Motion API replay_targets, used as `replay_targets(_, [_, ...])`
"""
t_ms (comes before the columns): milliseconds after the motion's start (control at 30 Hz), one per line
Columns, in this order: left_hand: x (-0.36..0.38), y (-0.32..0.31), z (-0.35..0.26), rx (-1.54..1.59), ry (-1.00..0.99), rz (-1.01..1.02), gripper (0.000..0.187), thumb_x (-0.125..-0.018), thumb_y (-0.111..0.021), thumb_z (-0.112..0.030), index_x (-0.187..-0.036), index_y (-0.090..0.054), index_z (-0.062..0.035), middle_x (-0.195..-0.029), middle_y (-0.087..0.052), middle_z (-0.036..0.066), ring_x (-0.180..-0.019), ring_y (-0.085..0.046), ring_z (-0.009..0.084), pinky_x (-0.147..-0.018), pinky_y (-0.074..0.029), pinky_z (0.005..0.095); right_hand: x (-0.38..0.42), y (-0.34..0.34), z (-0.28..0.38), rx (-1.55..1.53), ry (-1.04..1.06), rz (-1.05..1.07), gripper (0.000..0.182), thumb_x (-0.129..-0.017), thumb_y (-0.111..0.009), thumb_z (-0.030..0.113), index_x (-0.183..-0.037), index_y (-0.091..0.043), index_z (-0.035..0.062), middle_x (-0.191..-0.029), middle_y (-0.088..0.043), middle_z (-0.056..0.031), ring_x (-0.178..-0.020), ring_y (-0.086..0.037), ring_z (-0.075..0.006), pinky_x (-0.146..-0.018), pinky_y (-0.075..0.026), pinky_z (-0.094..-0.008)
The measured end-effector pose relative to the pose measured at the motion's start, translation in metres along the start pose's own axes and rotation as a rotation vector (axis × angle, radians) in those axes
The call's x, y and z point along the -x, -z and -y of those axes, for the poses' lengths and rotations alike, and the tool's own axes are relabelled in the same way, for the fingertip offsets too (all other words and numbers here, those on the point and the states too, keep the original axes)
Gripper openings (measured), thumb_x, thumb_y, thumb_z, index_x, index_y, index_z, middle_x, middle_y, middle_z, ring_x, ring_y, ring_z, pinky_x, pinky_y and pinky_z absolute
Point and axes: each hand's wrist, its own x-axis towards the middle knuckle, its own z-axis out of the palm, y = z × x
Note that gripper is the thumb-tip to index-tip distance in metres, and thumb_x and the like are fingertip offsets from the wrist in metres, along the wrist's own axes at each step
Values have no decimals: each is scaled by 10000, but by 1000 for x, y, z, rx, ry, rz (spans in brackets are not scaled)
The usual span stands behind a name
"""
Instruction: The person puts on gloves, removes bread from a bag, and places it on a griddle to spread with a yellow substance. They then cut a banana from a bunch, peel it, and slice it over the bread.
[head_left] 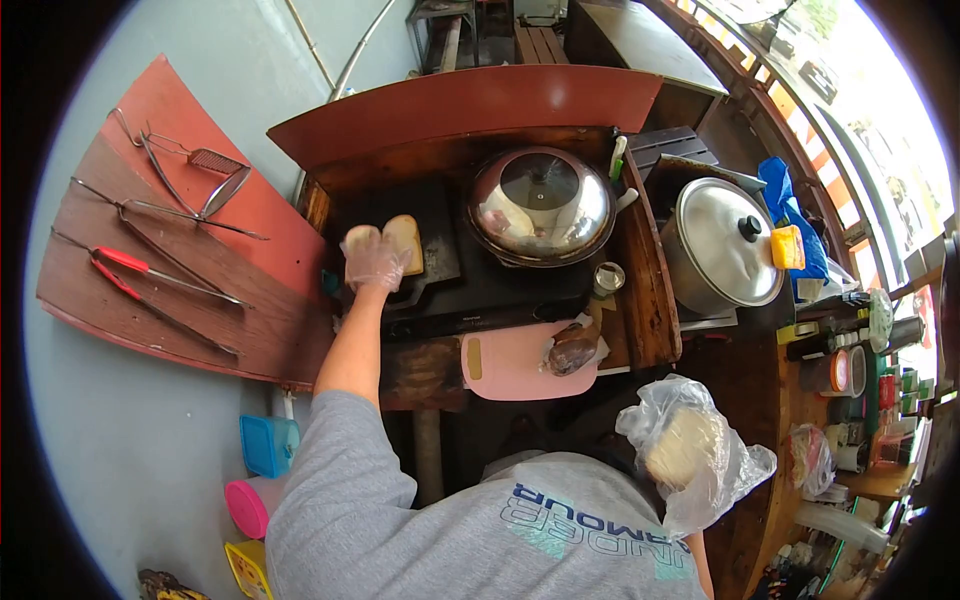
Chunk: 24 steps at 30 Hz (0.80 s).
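Note:
My left hand (371, 262), in a thin clear plastic glove, reaches out over the black griddle (440, 270) and holds a slice of bread (404, 240) against its dark surface; a second pale piece (359, 238) shows beside the fingers. My right hand (683, 447) stays close to my body at the lower right, wrapped in a clear plastic bag (720, 470) and gripping a pale block of sliced bread inside it.
A pink cutting board (510, 365) with a bagged dark item (573, 349) lies at the griddle's near edge. A lidded wok (541, 205) and a lidded steel pot (722, 243) stand to the right. Tongs and skimmers (170, 215) hang on the red board at left.

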Motion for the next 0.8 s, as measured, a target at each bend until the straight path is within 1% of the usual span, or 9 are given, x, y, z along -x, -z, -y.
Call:
replay_targets(167, [7, -11, -7, 139, 96, 12, 731, -983, -513, -624, -1521, -517, -129, -1541, -534, 112, -1400, -487, 340, -1163, -303, 603, -1, 0, -1, -29, 6, 13, 683, -1043, -524, 558, -1509, -417, 70, -1481, -522, -154, -1328, -558, -339, -1144, -471, -508])
replay_targets(267, [19, 35, -25, 285, 46, -554, 650, -962, -668, -461, -1464, -554, -64, -1449, -609, 151, -1279, -590, 356, -1114, -393, 541, -14, -7, 0, -84, 14, 92, 687, -1042, -525, 558, -1511, -414, 69, -1484, -520, -155, -1329, -557, -340, -1146, -470, -508])
replay_targets(367, [75, 111, -103, 905, -247, -688, 450, -945, -742, -209, -1326, -652, 12, -1218, -717, 213, -1071, -686, 398, -957, -533, 439, -44, -32, -4, -256, -6, 283, 690, -1042, -525, 559, -1513, -411, 68, -1486, -518, -157, -1331, -556, -341, -1148, -469, -507])
replay_targets(433, [135, 182, -158, 1096, -636, -422, 636, -895, -819, -150, -1433, -556, 65, -1463, -571, 270, -1398, -540, 375, -1156, -441, 449, -55, -48, -2, -356, -27, 409, 692, -1042, -526, 559, -1514, -410, 67, -1487, -517, -157, -1333, -555, -342, -1149, -468, -507])
replay_targets(533, [216, 244, -222, 983, -1223, -361, 1064, -831, -859, -496, -1569, -340, 67, -1569, -412, 326, -1534, -317, 467, -1251, -239, 580, -47, -94, 13, -246, 48, 499, 695, -1038, -534, 554, -1516, -411, 64, -1496, -512, -159, -1336, -553, -346, -1155, -465, -505])
replay_targets(600, [261, 265, -267, 1194, -1398, -371, 1003, -730, -863, -579, -1456, -498, 9, -1550, -441, 286, -1530, -293, 491, -1246, -186, 641, -37, -119, 24, -348, -43, 482, 638, -1051, -530, 504, -1500, -441, 61, -1484, -526, -171, -1335, -557, -339, -1146, -476, -500])
replay_targets(700, [292, 296, -292, 1363, -1343, -260, 695, -754, -863, -319, -1329, -598, -33, -1294, -665, 187, -1203, -639, 413, -1199, -325, 603, -48, -98, 20, -604, -111, 659, 577, -1077, -499, 456, -1492, -452, 58, -1454, -550, -181, -1334, -561, -328, -1143, -480, -494])
replay_targets(767, [277, 294, -302, 1303, -1417, -507, 498, -776, -828, -168, -1230, -658, -55, -1152, -723, 115, -1036, -706, 334, -1120, -447, 535, -34, -117, 34, -297, 304, 482, 681, -1066, -481, 532, -1566, -388, 79, -1580, -463, -154, -1421, -490, -315, -1188, -423, -475])
replay_targets(800, [275, 296, -308, 1307, -1321, -592, 376, -804, -794, -102, -1166, -696, -72, -1114, -725, 114, -1005, -698, 311, -1013, -529, 475, -32, -115, 39, -395, 233, 410, 645, -1078, -472, 502, -1552, -403, 71, -1552, -494, -152, -1398, -516, -318, -1181, -438, -479])
